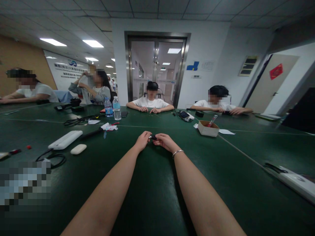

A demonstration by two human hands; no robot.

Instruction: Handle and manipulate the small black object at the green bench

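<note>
Both of my hands meet above the green table [152,183], at the middle of the view. A small black object [153,137] with a shiny metal end lies between them. My right hand [165,141] pinches its black part from the right, and a silver bracelet circles that wrist. On the other side, the fingers of my left hand [143,141] are closed at the metal end. The object is too small to name, and fingertips cover part of it.
A box [208,128] holding a tube stands at the right. Left are bottles [116,108], a white power strip [66,140], a white oval case [78,149] and cables. Several people sit across the table. Another power strip [299,182] lies far right.
</note>
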